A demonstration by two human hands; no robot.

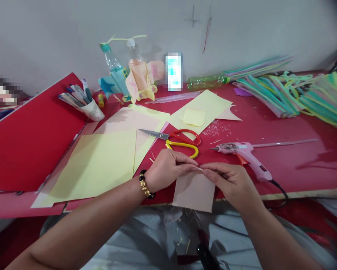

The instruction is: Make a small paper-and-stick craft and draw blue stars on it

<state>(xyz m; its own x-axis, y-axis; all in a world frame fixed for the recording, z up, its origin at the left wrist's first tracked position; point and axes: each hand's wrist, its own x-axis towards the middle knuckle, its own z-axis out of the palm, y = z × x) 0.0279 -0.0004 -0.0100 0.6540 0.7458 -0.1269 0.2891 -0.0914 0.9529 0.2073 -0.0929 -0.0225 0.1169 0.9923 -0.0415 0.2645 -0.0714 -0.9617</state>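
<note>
Scissor handles [173, 135] are red, yellow; 5 o'clock paper [195, 195] is pale pink; 3 o'clock glue gun [248, 153], pink; 7 o'clock bracelet [144, 185], black-gold.

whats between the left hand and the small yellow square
In the head view, the scissors lie between the left hand and the small yellow square, plus some red tabletop and yellow paper.

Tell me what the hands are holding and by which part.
The left hand and right hand pinch a pale pink sheet at its far edge, fingertips nearly meeting.
</note>
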